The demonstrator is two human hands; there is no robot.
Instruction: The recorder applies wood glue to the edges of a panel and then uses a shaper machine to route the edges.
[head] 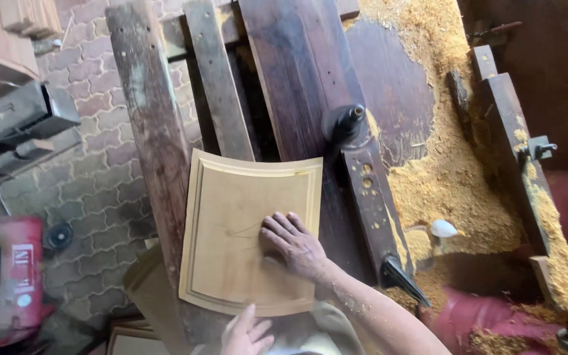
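Nearest, the left hand (248, 334) hangs loosely open just below the panel's near edge. The right hand (295, 244) presses flat, fingers spread, on a pale wooden panel (231, 230) with a routed border groove, lying across dark planks (297, 79); sawdust (455, 171) beyond

Woodworking workshop, sawdust heaps (455, 177), rough planks (159, 131), spindle machine (346, 121)
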